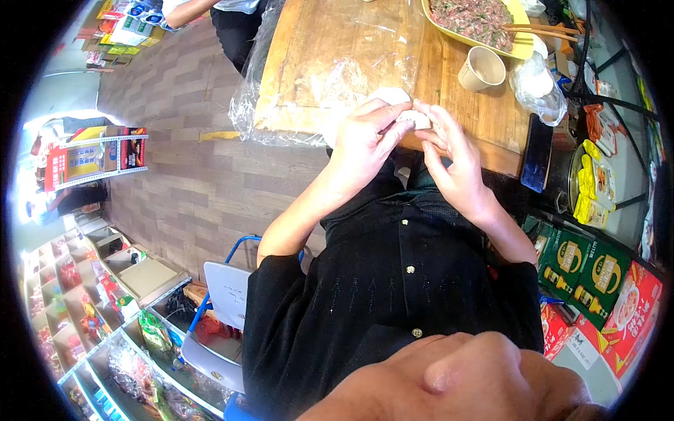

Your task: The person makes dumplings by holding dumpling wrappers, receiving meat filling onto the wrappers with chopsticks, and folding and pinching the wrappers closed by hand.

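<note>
A piece of dough (415,118) is being held up between the two hands, near the front edge of the table (491,116). By judgement, the dough is being pinched and shaped at this step; for the next move, a light and even pressure of the fingertips seems to be called for, so that it is not torn. Its long axis is running roughly parallel to the table's front edge, from hand to hand. Which end is pointing forward cannot be told, as both ends are being partly covered.

By the left hand (368,137), the dough's left end is being gripped, narrowly, between thumb and finger. By the right hand (458,151), the other end is being touched; its fingers are curving there, but whether they are closing on it cannot be told. Just beyond the left hand, a white piece (390,95) is showing; whether it is being held or is lying on the table cannot be told.

Over the table's left part, film (337,78) is being spread. On its right part, a cup (482,69) is standing; farther back, meat (470,21) is being held in a bowl (520,14), crossed by chopsticks (544,30). At the table's right edge, a phone (536,153) is lying.
</note>
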Tool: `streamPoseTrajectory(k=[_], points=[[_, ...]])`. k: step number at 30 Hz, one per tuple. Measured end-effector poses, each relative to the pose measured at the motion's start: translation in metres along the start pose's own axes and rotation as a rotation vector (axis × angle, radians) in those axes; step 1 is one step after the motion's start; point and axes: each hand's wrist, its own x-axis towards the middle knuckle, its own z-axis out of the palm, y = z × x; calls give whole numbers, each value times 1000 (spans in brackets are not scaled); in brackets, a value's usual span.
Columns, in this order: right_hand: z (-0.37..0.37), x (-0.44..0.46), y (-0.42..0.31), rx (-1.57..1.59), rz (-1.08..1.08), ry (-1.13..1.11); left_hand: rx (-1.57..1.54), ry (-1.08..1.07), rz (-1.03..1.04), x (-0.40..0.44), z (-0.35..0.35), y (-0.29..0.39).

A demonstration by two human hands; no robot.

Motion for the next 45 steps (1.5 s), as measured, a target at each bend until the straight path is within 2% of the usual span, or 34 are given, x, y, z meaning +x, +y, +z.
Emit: streamPoseTrajectory(k=[5,7,11,14,17,20,27,30,32,34,37,38,40,45], points=[[0,1,3,83,25,-7,112,33,103,-1,2,-5],[0,1,6,143,46,-5,255,64,206,0,0,-2],[1,3,6,295,156,19,154,86,156,-1,6,5],[0,2,3,302,214,3,38,53,94,-1,7,4],[-1,4,5,228,211,-30,225,19,268,3,3,-1],[-2,8,9,193,199,-35,367,1,349,7,-2,0],[-9,24,12,341,304,-67,434,-68,448,29,-7,-2],[-13,33,17,367,330,-68,370,-145,442,43,-10,-5],[-17,36,21,363,349,-70,254,-275,250,55,-13,-13],[-20,36,25,388,330,-30,240,-301,186,67,-11,-27],[-28,34,28,392,311,-13,47,-286,-107,90,-8,-55],[-30,32,30,374,300,-11,50,-288,-110,99,-7,-68],[-35,28,34,367,301,-9,-137,-174,-248,122,-7,-92],[-44,24,36,339,316,-10,126,-33,-223,181,-17,-137]])
